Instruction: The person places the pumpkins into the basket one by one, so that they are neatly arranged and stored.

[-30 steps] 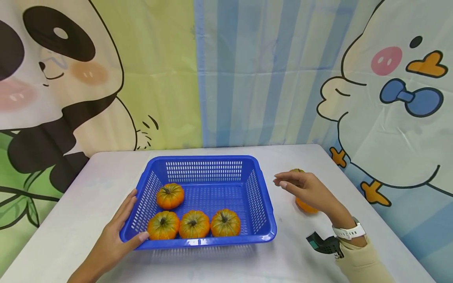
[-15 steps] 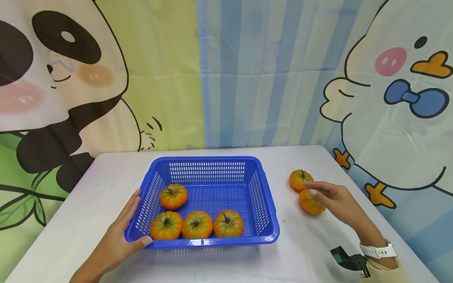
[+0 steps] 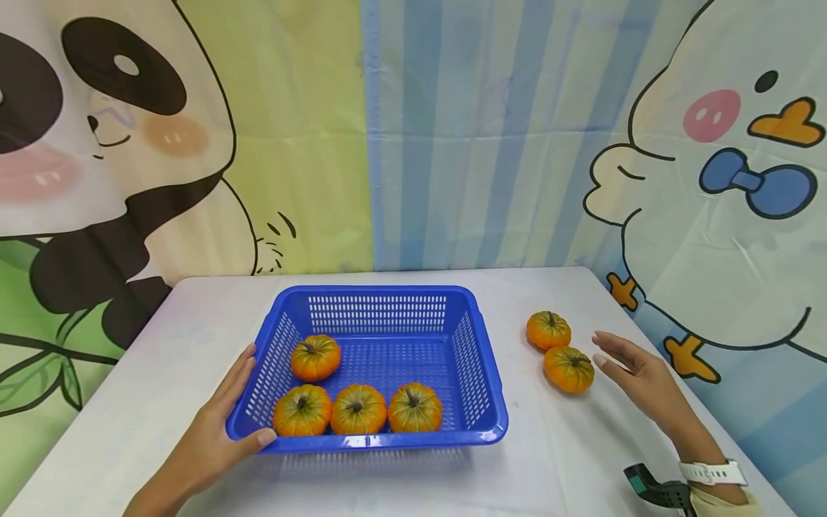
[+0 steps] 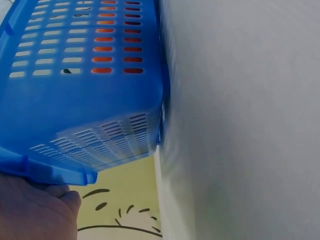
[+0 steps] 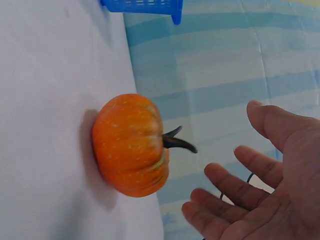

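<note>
A blue plastic basket (image 3: 368, 441) with slotted walls stands on the white table and contains several small orange pumpkins (image 3: 314, 357). My left hand (image 3: 200, 441) rests at its front left corner, thumb on the front rim and fairly straight fingers along the left side. In the left wrist view, part of that hand (image 4: 37, 212) shows against the rim. Right of the basket, two more pumpkins sit close together, a rear pumpkin (image 3: 548, 330) and a front pumpkin (image 3: 568, 370). Just right of them hovers my right hand (image 3: 646, 380), fingers spread and holding nothing.
The white table (image 3: 536, 459) ends at a cartoon-printed curtain (image 3: 452, 143) with a panda and a white bird. A white watch band (image 3: 713, 472) and a black wrist device (image 3: 659, 492) are on my right wrist.
My right hand has moved rightward and toward me, off the two loose pumpkins, so both now show fully. The left hand stays at the basket corner; the basket's pumpkins look unmoved.
</note>
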Available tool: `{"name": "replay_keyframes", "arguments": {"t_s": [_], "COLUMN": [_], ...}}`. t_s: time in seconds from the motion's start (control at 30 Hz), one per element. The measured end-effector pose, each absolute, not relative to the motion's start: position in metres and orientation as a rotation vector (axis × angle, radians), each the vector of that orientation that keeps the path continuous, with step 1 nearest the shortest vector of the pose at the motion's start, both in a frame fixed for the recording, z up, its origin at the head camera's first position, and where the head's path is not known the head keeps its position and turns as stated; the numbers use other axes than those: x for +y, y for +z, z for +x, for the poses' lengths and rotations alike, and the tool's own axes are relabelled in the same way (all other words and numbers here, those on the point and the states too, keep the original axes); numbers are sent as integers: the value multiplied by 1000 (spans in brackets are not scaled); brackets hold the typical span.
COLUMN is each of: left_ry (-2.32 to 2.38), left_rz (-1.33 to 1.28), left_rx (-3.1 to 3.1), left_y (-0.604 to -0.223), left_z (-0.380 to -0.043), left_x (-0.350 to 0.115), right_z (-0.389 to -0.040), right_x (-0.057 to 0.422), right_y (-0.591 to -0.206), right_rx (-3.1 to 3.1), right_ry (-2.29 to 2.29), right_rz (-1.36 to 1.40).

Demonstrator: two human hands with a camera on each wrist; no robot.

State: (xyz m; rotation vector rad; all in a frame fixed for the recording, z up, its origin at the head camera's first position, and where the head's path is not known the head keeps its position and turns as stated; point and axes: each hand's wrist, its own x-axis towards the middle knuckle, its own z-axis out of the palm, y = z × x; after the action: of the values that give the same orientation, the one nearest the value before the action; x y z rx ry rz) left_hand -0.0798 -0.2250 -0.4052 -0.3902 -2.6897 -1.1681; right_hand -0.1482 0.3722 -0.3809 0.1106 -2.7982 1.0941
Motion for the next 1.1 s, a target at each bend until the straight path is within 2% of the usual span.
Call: {"name": "replay_keyframes", "arguments": {"t_s": [0.2,0.5,0.97,1.1], "left_ry": [-1144,-1157,-1157,-1151], "left_rz": [-397,-402,-429,-430], "left_rx": [-2671,-2624,-2591,-2588], "left_y": [-407,-407,-410,-410], "left_z": [-80,-79,-80,-79], "left_x": [-223,-222,-221,-223], "right_z": [-158,-167,-179,-181], "right_x": [378,373,372,373], "right_y": [-397,-406,-412,-414], "right_rx": [-2893,-3006,-3030,-3016], "right_ry": [1201,1250,1266,1279], "right_rz": [19,35,-233,-237]}}
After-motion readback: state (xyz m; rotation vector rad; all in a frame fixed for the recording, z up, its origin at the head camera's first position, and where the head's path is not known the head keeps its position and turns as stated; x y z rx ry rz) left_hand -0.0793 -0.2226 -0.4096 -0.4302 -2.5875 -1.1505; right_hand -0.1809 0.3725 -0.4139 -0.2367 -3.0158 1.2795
